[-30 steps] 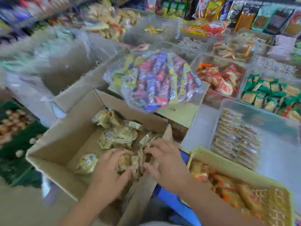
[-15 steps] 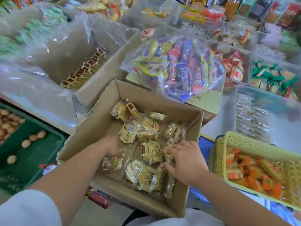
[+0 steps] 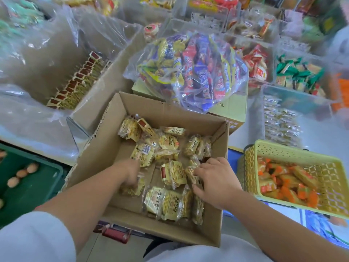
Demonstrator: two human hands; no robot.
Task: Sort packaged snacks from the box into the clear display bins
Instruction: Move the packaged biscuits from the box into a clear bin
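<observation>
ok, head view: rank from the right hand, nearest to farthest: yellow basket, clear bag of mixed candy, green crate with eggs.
From the right hand:
1. yellow basket, just to its right.
2. clear bag of mixed candy, ahead, beyond the box.
3. green crate, far left, past the left hand.

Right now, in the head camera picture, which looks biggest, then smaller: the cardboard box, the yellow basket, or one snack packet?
1. cardboard box, though it is nearest the camera
2. yellow basket, partly cut off
3. snack packet, clearly smallest
</observation>
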